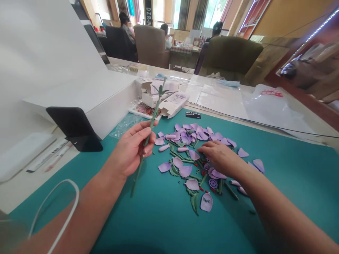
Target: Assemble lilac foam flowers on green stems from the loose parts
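Note:
My left hand (pixel 132 150) is closed around a long green stem (pixel 155 113), held upright and tilted, its leafy top near the boxes behind. On the teal mat (pixel 164 218) lies a pile of purple petals (pixel 190 135) mixed with green stem pieces (pixel 182 157) and small red bits. My right hand (pixel 221 157) rests palm down on that pile, fingers bent and reaching left among the pieces. What its fingertips touch or pinch is hidden. A single petal (pixel 206 202) lies nearest to me.
A black phone (pixel 74 128) leans against a white box (pixel 87 95) at the left. Opened small cartons (pixel 169 98) and plastic bags (pixel 265 106) lie behind the mat. A white cable (pixel 63 208) loops at the lower left. People sit at tables beyond armchairs (pixel 230 56).

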Demonstrator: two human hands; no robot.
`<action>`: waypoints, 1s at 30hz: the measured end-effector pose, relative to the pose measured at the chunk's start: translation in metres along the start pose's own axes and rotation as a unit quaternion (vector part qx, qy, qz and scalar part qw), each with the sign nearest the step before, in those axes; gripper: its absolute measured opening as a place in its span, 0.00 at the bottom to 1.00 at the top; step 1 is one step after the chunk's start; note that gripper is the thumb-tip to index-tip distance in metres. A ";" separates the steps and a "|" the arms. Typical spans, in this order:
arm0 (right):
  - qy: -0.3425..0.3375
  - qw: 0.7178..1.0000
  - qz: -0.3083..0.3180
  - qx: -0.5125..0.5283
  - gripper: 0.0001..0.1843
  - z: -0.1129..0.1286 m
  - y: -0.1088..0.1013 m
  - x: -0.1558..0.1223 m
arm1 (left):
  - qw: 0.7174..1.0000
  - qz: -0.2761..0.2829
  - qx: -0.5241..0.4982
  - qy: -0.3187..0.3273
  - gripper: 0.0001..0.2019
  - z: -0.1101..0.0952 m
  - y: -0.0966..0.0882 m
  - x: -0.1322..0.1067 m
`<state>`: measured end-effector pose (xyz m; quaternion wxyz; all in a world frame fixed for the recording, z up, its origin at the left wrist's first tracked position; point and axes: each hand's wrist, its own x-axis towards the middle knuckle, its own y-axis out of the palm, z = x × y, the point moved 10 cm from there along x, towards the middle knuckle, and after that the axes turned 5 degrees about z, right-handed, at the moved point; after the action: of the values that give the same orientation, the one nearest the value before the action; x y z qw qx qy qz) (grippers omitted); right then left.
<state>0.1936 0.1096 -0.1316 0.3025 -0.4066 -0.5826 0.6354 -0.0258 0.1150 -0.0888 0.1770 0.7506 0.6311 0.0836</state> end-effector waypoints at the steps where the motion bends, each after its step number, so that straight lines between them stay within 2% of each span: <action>1: -0.006 1.000 0.003 0.003 0.25 0.003 0.000 -0.001 | 1.000 0.003 0.003 -0.004 0.08 0.001 0.001 -0.001; 4: -0.006 1.000 0.013 0.012 0.26 0.000 0.004 -0.010 | 1.000 0.005 0.016 -0.024 0.07 0.008 0.002 -0.004; 8: 0.019 0.999 0.022 0.018 0.26 -0.015 0.009 -0.025 | 0.999 -0.008 0.011 -0.038 0.08 0.017 -0.005 -0.006; 11: 0.026 0.999 0.000 0.024 0.25 -0.018 0.002 -0.029 | 0.999 -0.004 0.002 -0.038 0.08 0.020 -0.007 -0.007; 15: 0.000 0.998 -0.018 0.052 0.26 -0.002 -0.009 -0.023 | 0.999 -0.006 0.000 -0.031 0.09 0.017 -0.012 -0.008; 21: -0.051 0.993 0.023 0.102 0.28 0.046 -0.013 -0.013 | 0.999 0.000 -0.004 -0.044 0.08 0.015 -0.012 -0.010; 24: -0.068 0.992 0.039 0.102 0.29 0.061 -0.011 -0.007 | 0.998 0.001 -0.009 -0.056 0.08 0.017 -0.012 -0.012; 26: -0.063 0.993 0.023 0.093 0.30 0.061 -0.012 0.001 | 0.998 0.003 -0.011 -0.056 0.08 0.016 -0.011 -0.012; 30: -0.031 0.998 -0.049 0.039 0.28 0.044 -0.018 0.027 | 0.998 0.015 -0.007 -0.053 0.09 0.014 -0.008 -0.013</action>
<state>0.1409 0.1135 -0.1190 0.3308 -0.3454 -0.5861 0.6541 -0.0307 0.1013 -0.1040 0.2139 0.7619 0.6092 0.0511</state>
